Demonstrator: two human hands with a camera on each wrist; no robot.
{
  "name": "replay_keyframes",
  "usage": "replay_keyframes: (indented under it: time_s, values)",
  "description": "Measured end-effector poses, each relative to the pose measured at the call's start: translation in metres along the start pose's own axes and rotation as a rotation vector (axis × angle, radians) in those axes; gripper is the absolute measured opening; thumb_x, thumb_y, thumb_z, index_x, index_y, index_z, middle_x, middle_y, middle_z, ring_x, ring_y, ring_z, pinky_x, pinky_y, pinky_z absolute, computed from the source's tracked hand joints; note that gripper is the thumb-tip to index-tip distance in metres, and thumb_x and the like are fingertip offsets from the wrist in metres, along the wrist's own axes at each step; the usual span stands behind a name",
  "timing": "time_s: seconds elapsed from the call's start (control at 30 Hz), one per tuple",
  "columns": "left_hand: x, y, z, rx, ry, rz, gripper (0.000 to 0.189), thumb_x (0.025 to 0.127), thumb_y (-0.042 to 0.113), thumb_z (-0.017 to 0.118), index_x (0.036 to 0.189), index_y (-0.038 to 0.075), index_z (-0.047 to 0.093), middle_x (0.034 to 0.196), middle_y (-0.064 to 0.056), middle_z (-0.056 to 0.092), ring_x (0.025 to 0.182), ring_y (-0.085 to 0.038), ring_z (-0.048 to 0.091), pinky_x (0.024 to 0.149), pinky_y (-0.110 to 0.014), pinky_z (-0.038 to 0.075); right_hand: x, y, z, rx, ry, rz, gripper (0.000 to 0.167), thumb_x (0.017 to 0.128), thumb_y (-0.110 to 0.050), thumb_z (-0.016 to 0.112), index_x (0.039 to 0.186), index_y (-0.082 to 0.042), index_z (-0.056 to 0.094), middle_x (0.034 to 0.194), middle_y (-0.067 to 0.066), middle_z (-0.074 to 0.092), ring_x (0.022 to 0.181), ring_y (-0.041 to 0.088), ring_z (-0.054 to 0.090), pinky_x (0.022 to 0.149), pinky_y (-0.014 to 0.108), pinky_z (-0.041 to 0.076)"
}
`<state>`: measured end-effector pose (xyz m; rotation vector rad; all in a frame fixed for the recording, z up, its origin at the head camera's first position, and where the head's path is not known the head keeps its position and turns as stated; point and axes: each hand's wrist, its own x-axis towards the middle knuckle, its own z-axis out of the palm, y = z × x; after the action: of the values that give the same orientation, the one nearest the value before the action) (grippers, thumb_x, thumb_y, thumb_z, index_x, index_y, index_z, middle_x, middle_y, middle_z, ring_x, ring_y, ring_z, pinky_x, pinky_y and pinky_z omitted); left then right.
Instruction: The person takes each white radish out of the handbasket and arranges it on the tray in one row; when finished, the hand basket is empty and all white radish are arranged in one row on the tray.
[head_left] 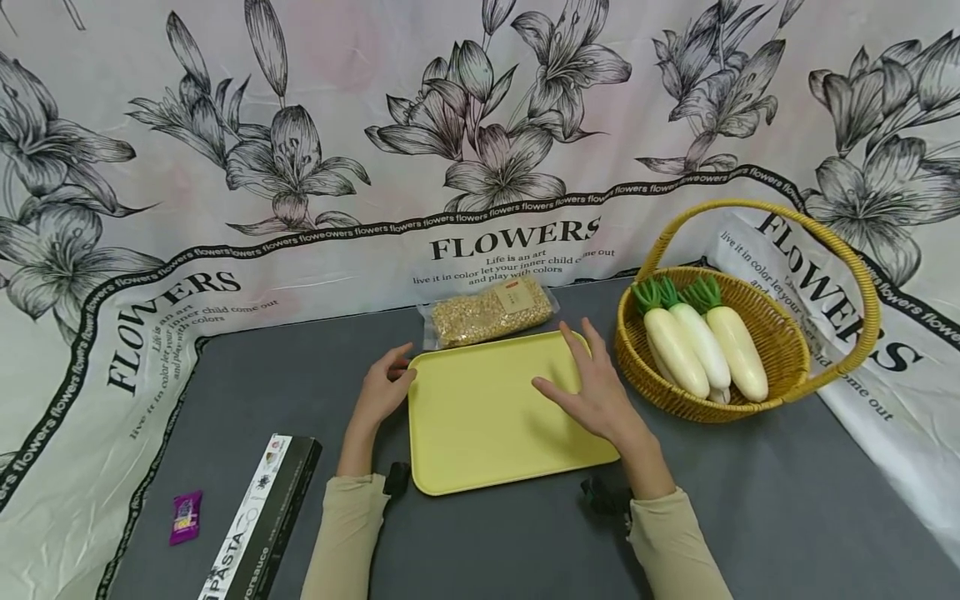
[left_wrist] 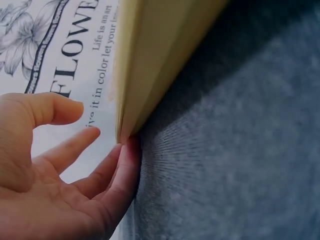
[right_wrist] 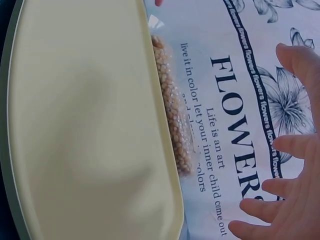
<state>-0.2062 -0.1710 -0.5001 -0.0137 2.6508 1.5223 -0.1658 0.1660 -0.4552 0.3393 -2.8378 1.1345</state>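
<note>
A yellow tray [head_left: 480, 417] lies on the grey table in the middle of the head view. At its upper left corner is my left hand [head_left: 385, 387], its fingers loosely bent. In the left wrist view the lower fingers of the left hand [left_wrist: 75, 185] touch the tray's corner [left_wrist: 145, 65], while thumb and index finger stand apart from it. Over the tray's right part hovers my right hand [head_left: 592, 392], fingers spread and holding nothing. The right wrist view shows the right hand [right_wrist: 290, 175] with spread fingers, apart from the tray [right_wrist: 90, 125].
Behind the tray lies a clear bag of yellowish kernels [head_left: 487, 317]. A wicker basket [head_left: 783, 333] with several white radishes [head_left: 738, 354] stands at right. A black-and-white pasta box [head_left: 262, 517] and a small purple packet [head_left: 186, 517] are at left. Flower-printed cloth [head_left: 315, 283] borders the back.
</note>
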Motion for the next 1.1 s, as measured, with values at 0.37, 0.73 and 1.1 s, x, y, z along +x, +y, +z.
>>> replay_keyframes:
  time_s: [0.37, 0.73, 1.1]
  values:
    - [0.006, -0.017, 0.002, -0.049, -0.022, 0.069, 0.053, 0.097, 0.008, 0.059, 0.148, 0.014, 0.048, 0.133, -0.017, 0.055, 0.115, -0.032, 0.053, 0.090, -0.047, 0.047, -0.002, 0.005, -0.008, 0.045, -0.001, 0.000, 0.091, 0.090, -0.053, 0.066, 0.160, -0.018, 0.019, 0.163, 0.018, 0.002, 0.145, 0.047, 0.016, 0.102, 0.067, 0.031]
    - [0.011, -0.022, 0.008, -0.050, 0.028, 0.162, 0.051, 0.093, 0.002, 0.063, 0.142, 0.008, 0.054, 0.130, -0.019, 0.059, 0.110, -0.035, 0.057, 0.091, -0.049, 0.046, -0.002, 0.007, -0.014, 0.086, -0.017, 0.005, 0.087, 0.091, -0.051, 0.066, 0.159, -0.023, 0.020, 0.163, 0.015, 0.005, 0.144, 0.045, 0.020, 0.102, 0.067, 0.031]
    - [0.011, -0.021, 0.005, -0.085, 0.037, 0.139, 0.049, 0.093, 0.001, 0.063, 0.141, 0.009, 0.055, 0.130, -0.019, 0.059, 0.113, -0.033, 0.057, 0.096, -0.047, 0.043, 0.000, 0.010, -0.019, 0.122, -0.034, 0.007, 0.085, 0.092, -0.051, 0.065, 0.159, -0.021, 0.023, 0.162, 0.015, 0.014, 0.146, 0.040, 0.020, 0.106, 0.065, 0.027]
